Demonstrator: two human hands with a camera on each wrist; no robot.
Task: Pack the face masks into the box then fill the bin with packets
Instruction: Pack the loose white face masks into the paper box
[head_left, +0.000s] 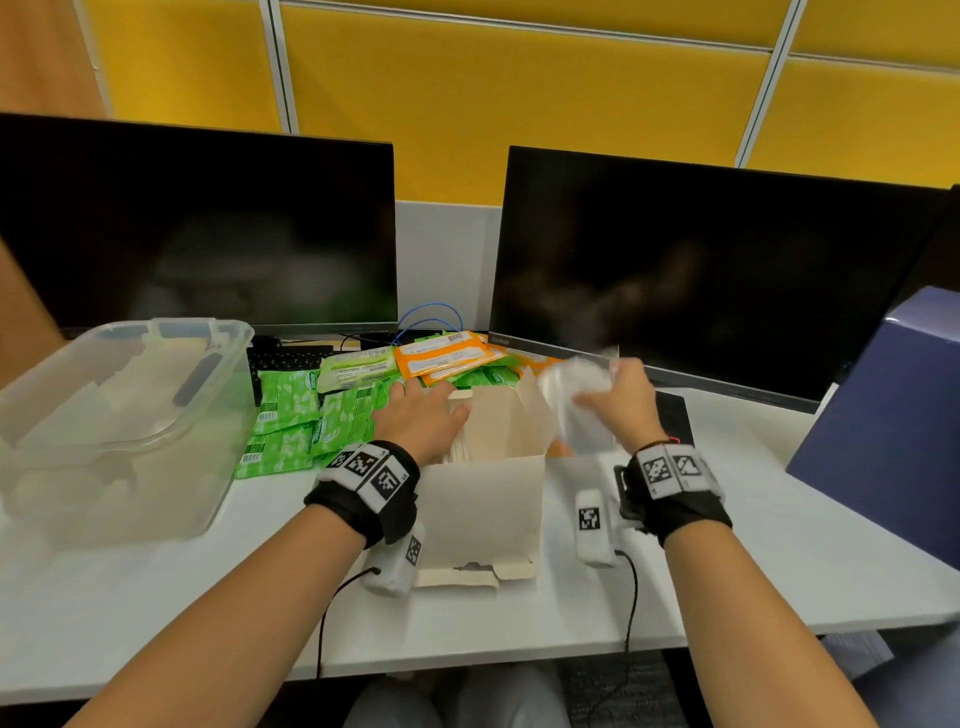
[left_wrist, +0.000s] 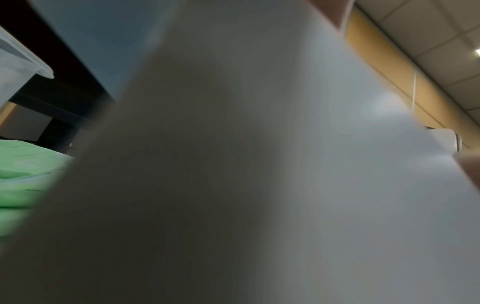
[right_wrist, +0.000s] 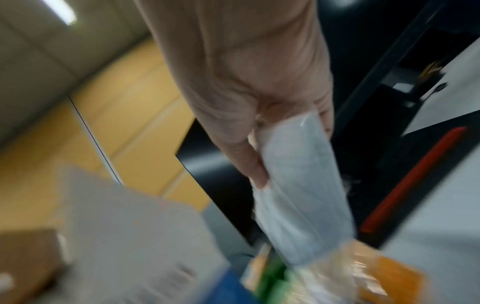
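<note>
Head view shows the cardboard box (head_left: 483, 499) open on the bench (head_left: 779, 571), left hand (head_left: 421, 415) flat on its rim, right hand (head_left: 623, 400) gripping face masks (head_left: 576, 395) above it, needing lowering inside; packets (head_left: 291, 410) beyond await the empty bin (head_left: 119, 415).

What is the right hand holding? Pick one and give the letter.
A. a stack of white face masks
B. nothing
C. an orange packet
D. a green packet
A: the right hand grips a stack of white face masks, thumb on one side and fingers on the other, beside the open box; the green packets and orange packets lie on the desk.
</note>
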